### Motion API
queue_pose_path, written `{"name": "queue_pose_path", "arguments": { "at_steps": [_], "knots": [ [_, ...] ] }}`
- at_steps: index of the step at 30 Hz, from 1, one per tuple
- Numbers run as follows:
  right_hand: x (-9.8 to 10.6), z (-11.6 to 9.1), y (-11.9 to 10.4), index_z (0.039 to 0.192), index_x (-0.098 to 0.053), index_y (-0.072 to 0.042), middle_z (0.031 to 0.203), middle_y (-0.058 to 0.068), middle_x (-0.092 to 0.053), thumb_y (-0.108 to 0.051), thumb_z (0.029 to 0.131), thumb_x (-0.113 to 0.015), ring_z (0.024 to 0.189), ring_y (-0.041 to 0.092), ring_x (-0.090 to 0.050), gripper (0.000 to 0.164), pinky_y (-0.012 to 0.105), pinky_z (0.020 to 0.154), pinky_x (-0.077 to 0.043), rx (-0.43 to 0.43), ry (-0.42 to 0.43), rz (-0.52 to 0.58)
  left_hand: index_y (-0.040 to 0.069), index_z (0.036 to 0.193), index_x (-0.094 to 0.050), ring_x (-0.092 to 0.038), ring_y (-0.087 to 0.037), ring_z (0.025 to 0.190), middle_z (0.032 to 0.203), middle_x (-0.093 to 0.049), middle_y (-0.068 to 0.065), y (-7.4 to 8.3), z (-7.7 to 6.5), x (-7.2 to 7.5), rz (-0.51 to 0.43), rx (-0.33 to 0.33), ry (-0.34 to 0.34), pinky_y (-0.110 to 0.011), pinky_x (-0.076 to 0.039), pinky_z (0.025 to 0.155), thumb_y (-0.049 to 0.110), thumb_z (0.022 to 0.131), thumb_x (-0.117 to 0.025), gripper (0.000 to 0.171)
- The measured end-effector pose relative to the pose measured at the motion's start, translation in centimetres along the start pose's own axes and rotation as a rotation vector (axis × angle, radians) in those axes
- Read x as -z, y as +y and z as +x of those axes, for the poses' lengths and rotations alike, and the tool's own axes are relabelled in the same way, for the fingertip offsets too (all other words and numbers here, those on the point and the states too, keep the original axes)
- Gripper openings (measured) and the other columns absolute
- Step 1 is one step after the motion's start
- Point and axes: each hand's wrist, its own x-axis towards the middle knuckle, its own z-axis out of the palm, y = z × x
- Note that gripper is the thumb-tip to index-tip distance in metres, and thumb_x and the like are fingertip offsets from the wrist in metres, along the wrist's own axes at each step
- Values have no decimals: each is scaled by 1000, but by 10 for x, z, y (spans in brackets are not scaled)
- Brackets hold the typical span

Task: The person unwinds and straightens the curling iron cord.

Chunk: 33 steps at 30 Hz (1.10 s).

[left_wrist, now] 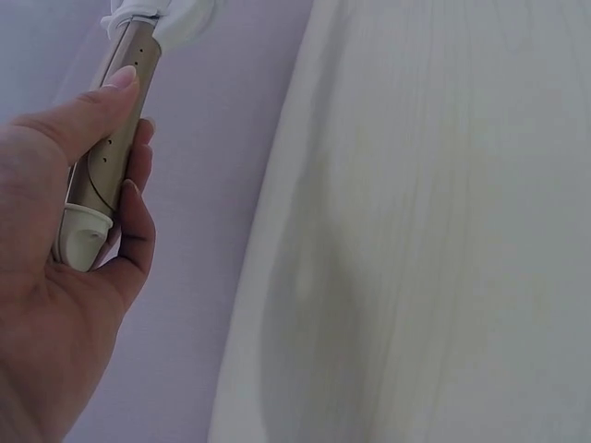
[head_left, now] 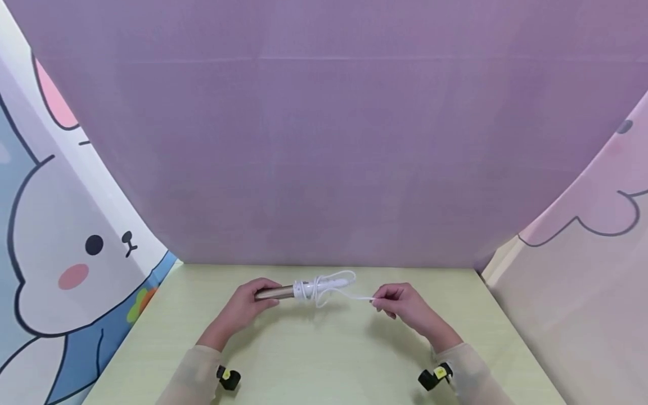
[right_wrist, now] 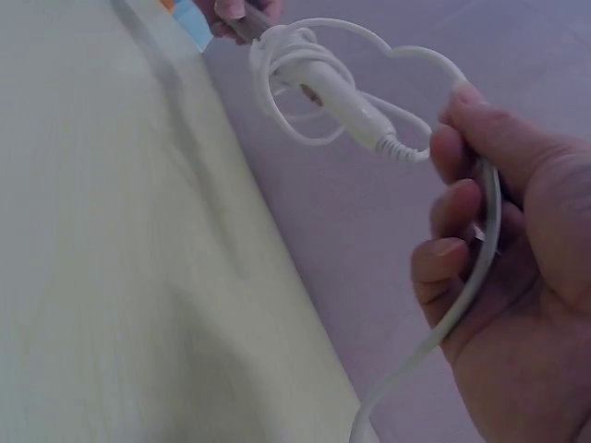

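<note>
My left hand (head_left: 246, 306) grips a curling iron (head_left: 281, 292) by its bronze barrel, thumb along one side and fingers round the other. The barrel's white tip (left_wrist: 85, 235) lies near the palm in the left wrist view. The white handle (right_wrist: 337, 97) points toward the right hand, with several loops of white cord wound round it. My right hand (head_left: 407, 306) pinches the cord (right_wrist: 488, 231) between thumb and forefinger. From that pinch, one stretch runs back to the handle and the other passes across the palm and hangs down. Both hands hold the iron and cord above the table.
A pale wood-grain table (head_left: 324, 360) lies below the hands, their shadows on it. Behind its far edge hangs a purple cloth (head_left: 324, 140). Cartoon-printed cloths stand at the left (head_left: 61, 225) and right (head_left: 587, 281). A small black camera is on each wrist.
</note>
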Motion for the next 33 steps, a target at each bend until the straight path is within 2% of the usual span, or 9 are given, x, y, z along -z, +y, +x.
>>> {"name": "queue_pose_path", "arguments": {
  "at_steps": [7,10,13,18,20,29,33],
  "knots": [
    [-8,-5,8,101,-81,-4,82,12,-68,-12,103,-80,68,6,-54,8,25,62,-46,-5,-183,-112,22,126,-78,-69,-19,97,117,-77,0,3,-2,3,-24,-1,14,-33,-57,84,8,98,-86,32],
    [-11,-5,12,99,-81,-9,82,19,-68,-11,103,-80,72,5,-55,4,23,65,-47,0,-234,-164,22,126,-78,-69,-18,97,117,-77,0,2,-1,4,-31,-1,23,-33,-57,83,9,98,-86,32],
    [-13,-6,15,98,-81,-11,83,21,-70,-10,102,-80,72,4,-55,5,21,65,-46,-14,-244,-208,22,127,-78,-70,-18,97,118,-77,0,1,0,5,-45,0,27,-33,-58,82,11,99,-86,31],
    [-15,-8,17,96,-81,-11,79,1,-69,-9,101,-81,70,3,-52,5,20,63,-43,-33,-223,-251,23,126,-78,-69,-20,95,117,-77,0,1,0,6,-63,-8,29,-32,-57,81,17,98,-88,31],
    [-15,-9,17,96,-81,-11,80,-2,-69,-8,100,-81,70,3,-52,5,20,63,-43,-32,-217,-256,22,126,-78,-69,-21,95,117,-77,-1,2,-1,7,-68,-14,28,-32,-57,80,17,98,-88,30],
    [-14,-10,22,100,-82,-6,83,2,-72,-5,98,-83,71,4,-55,3,20,64,-45,-51,-210,-272,21,125,-79,-68,-21,94,117,-77,-1,6,-2,6,-86,-11,27,-31,-56,80,14,97,-88,31],
    [-14,-10,26,102,-81,-2,86,1,-74,-8,98,-84,74,4,-57,8,20,66,-47,-48,-221,-280,21,125,-79,-68,-21,94,117,-77,-1,6,-2,6,-83,-14,25,-31,-56,80,12,97,-88,31]
  ]
}}
